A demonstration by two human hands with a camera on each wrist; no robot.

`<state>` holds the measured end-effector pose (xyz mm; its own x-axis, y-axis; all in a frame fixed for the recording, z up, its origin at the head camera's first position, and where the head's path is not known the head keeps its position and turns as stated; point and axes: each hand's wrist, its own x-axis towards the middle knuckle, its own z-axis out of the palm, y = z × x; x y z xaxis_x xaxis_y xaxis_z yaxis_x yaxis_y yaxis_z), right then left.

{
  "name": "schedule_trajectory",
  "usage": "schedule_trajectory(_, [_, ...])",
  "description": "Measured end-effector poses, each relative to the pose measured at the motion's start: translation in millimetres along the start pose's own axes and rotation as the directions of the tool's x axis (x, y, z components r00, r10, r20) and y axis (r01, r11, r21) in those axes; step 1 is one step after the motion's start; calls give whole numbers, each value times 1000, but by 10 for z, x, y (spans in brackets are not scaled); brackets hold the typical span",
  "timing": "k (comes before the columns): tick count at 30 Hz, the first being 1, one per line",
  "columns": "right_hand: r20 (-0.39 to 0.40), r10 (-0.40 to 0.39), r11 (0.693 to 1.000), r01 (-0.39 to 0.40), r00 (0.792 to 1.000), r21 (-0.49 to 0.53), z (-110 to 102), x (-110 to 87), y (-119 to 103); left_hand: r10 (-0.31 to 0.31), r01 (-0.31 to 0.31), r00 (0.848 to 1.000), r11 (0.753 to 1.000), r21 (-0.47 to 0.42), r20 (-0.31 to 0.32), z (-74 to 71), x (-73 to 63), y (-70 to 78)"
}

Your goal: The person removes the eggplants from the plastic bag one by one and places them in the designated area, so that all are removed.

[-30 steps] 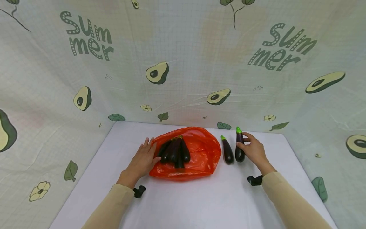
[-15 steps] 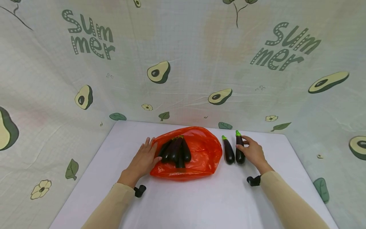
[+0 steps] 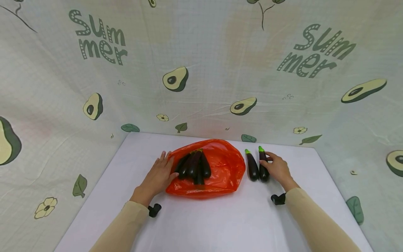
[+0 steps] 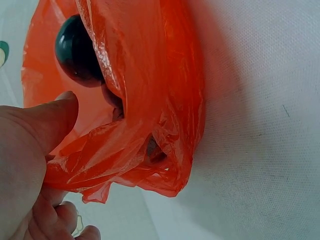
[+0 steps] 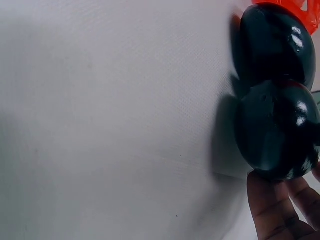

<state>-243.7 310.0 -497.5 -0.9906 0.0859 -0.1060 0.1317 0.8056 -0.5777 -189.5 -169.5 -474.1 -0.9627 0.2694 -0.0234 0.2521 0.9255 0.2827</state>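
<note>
An orange-red plastic bag (image 3: 220, 164) lies with its mouth wide, a bunch of several dark eggplants (image 3: 192, 166) inside its left half. My left hand (image 3: 158, 175) holds the bag's left edge. In the left wrist view the thumb (image 4: 60, 117) lies on the inner side of the film, the other fingers (image 4: 52, 215) outside it. To the bag's right lies one eggplant (image 3: 252, 166) with a bright green cap. Against it stands a second eggplant (image 3: 263, 168), pinched between thumb and fingers of my right hand (image 3: 277, 169). Its rounded end (image 5: 275, 130) fills the right wrist view's edge.
White cloth covers the table (image 3: 214, 224). A pale curtain (image 3: 201, 70) printed with avocados and lettering rises behind and along both sides. Black wrist devices sit under both cuffs, the left one (image 3: 154, 210) near the bag, the right one (image 3: 278, 199) below the right hand.
My right hand has brought its eggplant slightly down and left, against the neighbouring one. The left hand stays on the bag. The head view has shifted a little.
</note>
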Motion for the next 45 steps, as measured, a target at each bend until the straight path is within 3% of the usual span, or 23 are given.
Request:
schedule_trajectory(22, [25,-4,1000,5,1000,-18,84,34,26,0,0,1000,1000,-3,-12,17,-12,-14])
schedule_trajectory(45, [23,92,996,-92,996,17,71,-5,65,-9,9,1000,1000,-12,-8,22,-19,-9])
